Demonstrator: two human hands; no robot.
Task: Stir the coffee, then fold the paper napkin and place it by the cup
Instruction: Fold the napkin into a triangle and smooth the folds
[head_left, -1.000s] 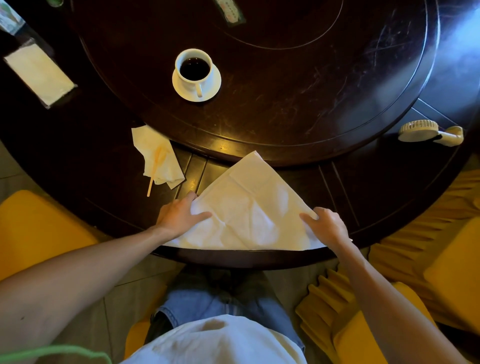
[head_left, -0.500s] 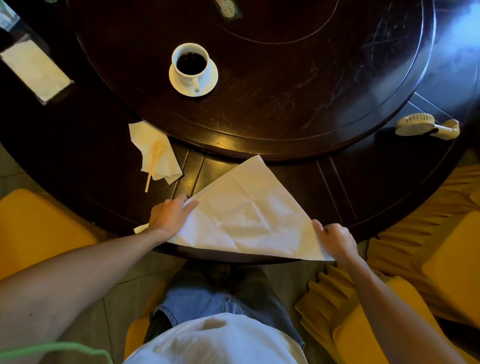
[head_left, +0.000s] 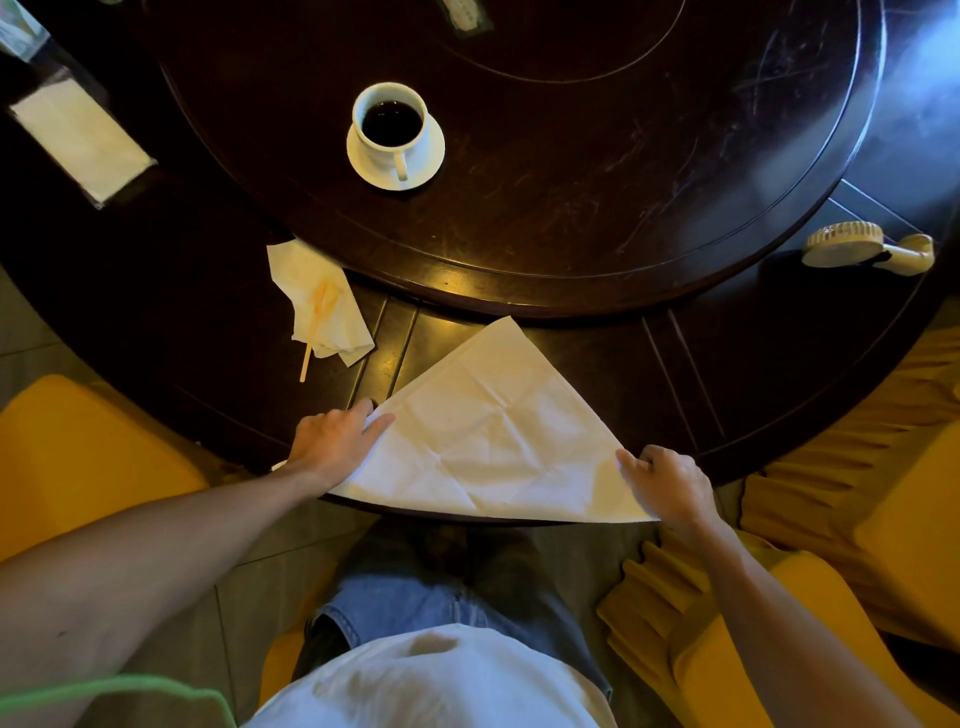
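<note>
A white paper napkin (head_left: 498, 441), folded into a triangle, lies at the near edge of the dark round table (head_left: 727, 364), its tip pointing away from me. My left hand (head_left: 332, 441) presses flat on the napkin's left corner. My right hand (head_left: 670, 483) pinches the right corner at the table's edge. A white cup of black coffee (head_left: 390, 124) stands on a white saucer (head_left: 431, 156) on the raised turntable (head_left: 571, 182), well beyond the napkin. A wooden stirrer (head_left: 314, 332) rests on a crumpled used napkin (head_left: 322, 301) to the left.
A pack of napkins (head_left: 83, 140) lies at the far left. A small cream hand fan (head_left: 867, 252) rests at the right of the table. Yellow chairs (head_left: 78, 457) flank me on both sides; another yellow-covered chair (head_left: 857, 519) is at my right.
The napkin has turned a little and slid right, its right corner drawn to the table's edge. My right hand moved down and right with it; my left hand shifted slightly along the left corner.
</note>
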